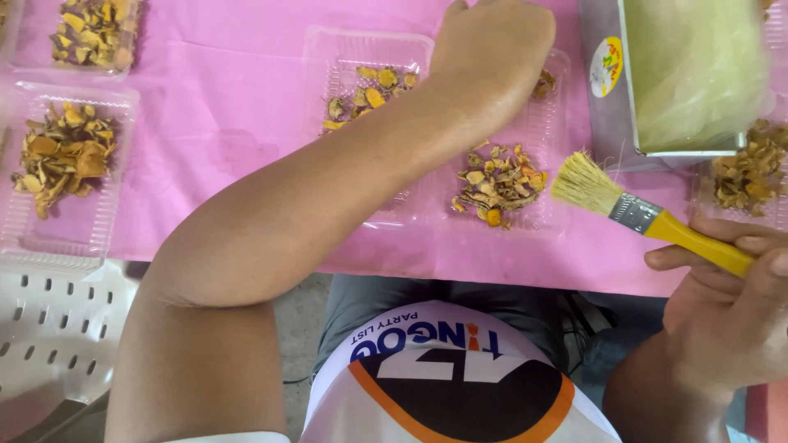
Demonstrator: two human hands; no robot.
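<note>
The right hand (726, 316) has its grip closed on a yellow-handled, pale-bristled brush (648, 217) just beside the clear plastic tray of dried orange slices (499, 182). The left hand (492, 37) reaches across the pink-covered bench (222, 123); its grip can't be made out. Light strokes seem best, so slices stay put.

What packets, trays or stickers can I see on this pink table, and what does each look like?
Grey box: top right, holding pale green fluffy stuff.
Round sticker: on the box's side, white, yellow and red.
Clear plastic trays: spread over the pink tablecloth, holding dried orange-brown slices.
Left hand: reaching across to a far tray.
Right hand: holding a yellow-handled brush, lower right.
</note>
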